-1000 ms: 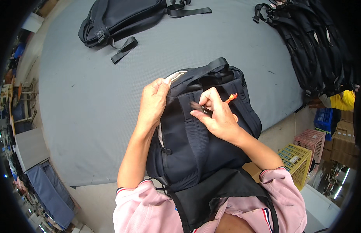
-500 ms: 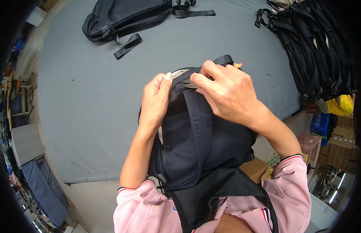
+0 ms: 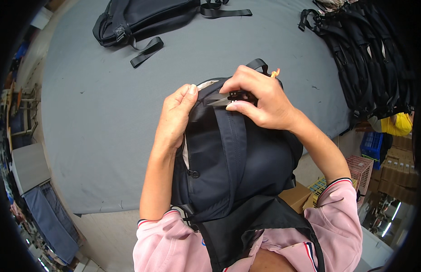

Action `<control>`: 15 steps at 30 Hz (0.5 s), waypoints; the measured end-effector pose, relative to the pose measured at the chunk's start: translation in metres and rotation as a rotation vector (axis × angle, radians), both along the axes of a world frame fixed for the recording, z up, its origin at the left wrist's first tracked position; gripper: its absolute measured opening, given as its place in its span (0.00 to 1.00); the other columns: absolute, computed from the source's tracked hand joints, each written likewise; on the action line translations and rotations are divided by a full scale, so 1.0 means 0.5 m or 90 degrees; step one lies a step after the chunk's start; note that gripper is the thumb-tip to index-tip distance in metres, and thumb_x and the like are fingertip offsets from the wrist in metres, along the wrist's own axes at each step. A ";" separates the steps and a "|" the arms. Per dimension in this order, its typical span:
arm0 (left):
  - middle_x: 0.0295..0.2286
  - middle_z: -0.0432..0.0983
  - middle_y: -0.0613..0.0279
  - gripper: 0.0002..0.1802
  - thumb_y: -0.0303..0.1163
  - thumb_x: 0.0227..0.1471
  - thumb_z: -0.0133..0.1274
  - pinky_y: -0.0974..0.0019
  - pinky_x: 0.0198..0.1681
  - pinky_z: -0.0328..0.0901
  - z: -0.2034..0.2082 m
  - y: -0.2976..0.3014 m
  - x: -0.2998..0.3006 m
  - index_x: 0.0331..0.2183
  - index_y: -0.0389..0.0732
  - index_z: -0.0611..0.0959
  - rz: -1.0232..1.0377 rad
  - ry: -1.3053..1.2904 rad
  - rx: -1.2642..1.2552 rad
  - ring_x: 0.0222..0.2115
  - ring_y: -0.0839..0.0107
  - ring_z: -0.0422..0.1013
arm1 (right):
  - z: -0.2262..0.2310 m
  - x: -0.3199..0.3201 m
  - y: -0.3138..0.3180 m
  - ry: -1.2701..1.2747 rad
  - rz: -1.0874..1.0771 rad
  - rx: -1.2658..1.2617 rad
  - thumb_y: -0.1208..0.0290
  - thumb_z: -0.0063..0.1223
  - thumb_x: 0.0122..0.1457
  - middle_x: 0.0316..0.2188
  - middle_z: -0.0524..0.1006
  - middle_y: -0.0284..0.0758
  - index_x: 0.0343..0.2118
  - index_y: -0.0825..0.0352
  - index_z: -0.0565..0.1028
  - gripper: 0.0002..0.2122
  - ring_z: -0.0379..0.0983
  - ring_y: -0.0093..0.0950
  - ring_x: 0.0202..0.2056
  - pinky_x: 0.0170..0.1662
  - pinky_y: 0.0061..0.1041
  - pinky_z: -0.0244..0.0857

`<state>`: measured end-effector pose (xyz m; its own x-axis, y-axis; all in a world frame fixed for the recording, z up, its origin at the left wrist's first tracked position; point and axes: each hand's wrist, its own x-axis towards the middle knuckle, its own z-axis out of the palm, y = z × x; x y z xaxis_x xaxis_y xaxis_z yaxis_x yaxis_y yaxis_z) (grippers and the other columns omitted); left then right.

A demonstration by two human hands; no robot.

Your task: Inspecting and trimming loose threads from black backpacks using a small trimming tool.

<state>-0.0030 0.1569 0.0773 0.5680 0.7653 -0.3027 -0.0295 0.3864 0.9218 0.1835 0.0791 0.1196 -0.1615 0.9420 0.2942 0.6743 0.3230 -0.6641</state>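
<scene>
A dark navy backpack [image 3: 269,156] lies at the near edge of the grey table, partly against my black apron, its pale lining showing along the zipped opening. My left hand [image 3: 178,111] pinches the edge of that opening between thumb and fingers. In my right hand [image 3: 264,97] is a pair of thread snips [image 3: 219,101], silver blades pointing left toward the pinched edge, black body between thumb and fingers. The blades lie just above the shoulder strap's upper end. An orange cord [image 3: 275,73] sticks out past my right hand, near the backpack's black top loop.
Another black backpack [image 3: 151,20] lies at the table's far left, its straps trailing. Several black backpacks [image 3: 366,63] are piled at the right edge. Below them stand a blue crate [image 3: 372,145], a pink crate [image 3: 359,170] and cardboard boxes [image 3: 398,167]. Someone's yellow garment [image 3: 397,124] shows there.
My right hand has turned and its fingers have lifted apart, bringing the snips' blades and body into view. My left hand keeps its pinch, shifted slightly left.
</scene>
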 end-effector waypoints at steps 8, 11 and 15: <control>0.21 0.64 0.77 0.16 0.40 0.60 0.46 0.79 0.26 0.54 0.007 0.005 -0.003 0.25 0.41 0.75 -0.001 0.014 -0.007 0.23 0.86 0.56 | -0.001 -0.040 -0.023 -0.152 -0.159 0.031 0.74 0.59 0.47 0.30 0.71 0.33 0.34 0.67 0.72 0.11 0.72 0.30 0.26 0.28 0.25 0.65; 0.22 0.65 0.77 0.16 0.41 0.60 0.46 0.79 0.26 0.54 -0.013 0.010 -0.007 0.26 0.40 0.76 -0.017 0.000 -0.007 0.23 0.86 0.56 | 0.018 -0.036 -0.020 -0.230 -0.129 0.049 0.74 0.59 0.47 0.30 0.70 0.32 0.33 0.64 0.71 0.11 0.72 0.33 0.25 0.27 0.28 0.65; 0.22 0.65 0.77 0.16 0.41 0.60 0.46 0.79 0.26 0.54 -0.008 0.008 -0.004 0.26 0.40 0.76 -0.021 0.002 -0.008 0.23 0.86 0.56 | 0.025 -0.024 -0.004 -0.275 -0.045 0.056 0.74 0.58 0.46 0.30 0.70 0.33 0.33 0.64 0.71 0.11 0.72 0.34 0.24 0.27 0.29 0.65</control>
<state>-0.0050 0.1607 0.0732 0.5923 0.7422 -0.3136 -0.0136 0.3983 0.9171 0.1717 0.0769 0.1322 -0.2229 0.9294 0.2942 0.9063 0.3088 -0.2887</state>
